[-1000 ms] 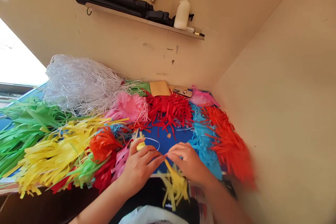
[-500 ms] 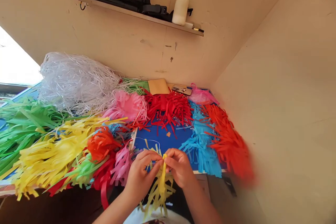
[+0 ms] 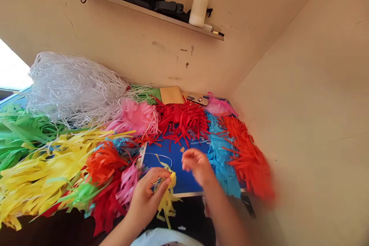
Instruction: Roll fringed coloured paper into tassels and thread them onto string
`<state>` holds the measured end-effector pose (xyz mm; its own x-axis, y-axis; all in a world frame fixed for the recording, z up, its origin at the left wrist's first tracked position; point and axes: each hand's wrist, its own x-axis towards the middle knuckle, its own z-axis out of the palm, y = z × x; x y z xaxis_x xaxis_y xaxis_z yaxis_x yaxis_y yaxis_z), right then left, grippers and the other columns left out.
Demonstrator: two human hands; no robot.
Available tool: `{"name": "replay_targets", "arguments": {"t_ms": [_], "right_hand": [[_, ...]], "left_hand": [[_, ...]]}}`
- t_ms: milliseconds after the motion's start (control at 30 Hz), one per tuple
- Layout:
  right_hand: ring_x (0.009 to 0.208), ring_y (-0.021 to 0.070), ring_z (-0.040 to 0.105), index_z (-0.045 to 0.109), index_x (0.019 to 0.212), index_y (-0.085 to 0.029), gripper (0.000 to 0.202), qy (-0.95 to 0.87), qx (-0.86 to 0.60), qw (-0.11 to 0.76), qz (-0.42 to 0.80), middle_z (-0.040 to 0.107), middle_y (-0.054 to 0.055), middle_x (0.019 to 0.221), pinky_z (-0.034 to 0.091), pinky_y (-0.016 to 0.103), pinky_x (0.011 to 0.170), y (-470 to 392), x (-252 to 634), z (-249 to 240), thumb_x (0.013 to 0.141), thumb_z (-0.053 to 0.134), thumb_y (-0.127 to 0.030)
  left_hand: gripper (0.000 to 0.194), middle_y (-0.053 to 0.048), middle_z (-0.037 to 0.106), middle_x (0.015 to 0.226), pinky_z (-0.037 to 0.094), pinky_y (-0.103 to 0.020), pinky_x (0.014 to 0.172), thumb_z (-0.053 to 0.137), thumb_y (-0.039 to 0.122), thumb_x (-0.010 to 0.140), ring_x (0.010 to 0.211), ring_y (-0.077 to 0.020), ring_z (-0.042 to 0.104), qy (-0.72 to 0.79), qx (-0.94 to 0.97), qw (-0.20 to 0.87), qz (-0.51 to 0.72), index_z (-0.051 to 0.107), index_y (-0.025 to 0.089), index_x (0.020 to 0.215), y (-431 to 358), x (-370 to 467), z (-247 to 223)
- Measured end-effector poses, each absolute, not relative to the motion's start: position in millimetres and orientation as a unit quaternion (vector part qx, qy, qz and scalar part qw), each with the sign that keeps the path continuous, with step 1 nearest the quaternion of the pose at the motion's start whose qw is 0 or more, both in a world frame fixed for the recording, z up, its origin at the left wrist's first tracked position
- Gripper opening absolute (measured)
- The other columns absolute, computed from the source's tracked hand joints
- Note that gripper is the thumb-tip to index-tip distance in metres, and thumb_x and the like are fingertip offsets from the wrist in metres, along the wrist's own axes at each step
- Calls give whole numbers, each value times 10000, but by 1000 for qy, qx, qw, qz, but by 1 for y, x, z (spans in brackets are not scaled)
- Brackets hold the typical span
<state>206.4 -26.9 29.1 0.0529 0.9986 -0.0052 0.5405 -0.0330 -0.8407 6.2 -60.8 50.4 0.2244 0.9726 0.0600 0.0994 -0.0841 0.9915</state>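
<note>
My left hand pinches the gathered top of the yellow tassel, strips hanging loose; my right hand curls apart, its grip unclear.

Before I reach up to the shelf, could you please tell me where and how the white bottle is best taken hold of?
I'd wrap the fingers around the wide body of the white bottle, below its narrow neck and thin spout, coming from the front. It stands upright on the shelf, its front uncovered, while black items crowd its left side.
</note>
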Motion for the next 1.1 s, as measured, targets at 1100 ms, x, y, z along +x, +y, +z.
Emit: {"name": "replay_targets", "arguments": {"t_ms": [1100], "right_hand": [[801, 189, 674, 684, 956, -204, 205, -598, -617, 409, 306, 645, 60, 959, 539, 317, 730, -37, 234, 22, 881, 540, -329]], "left_hand": [[501, 20, 598, 615, 257, -183, 448, 768, 594, 605, 474, -63, 411, 478, 354, 710, 377, 631, 157, 807, -64, 13, 37]]}}
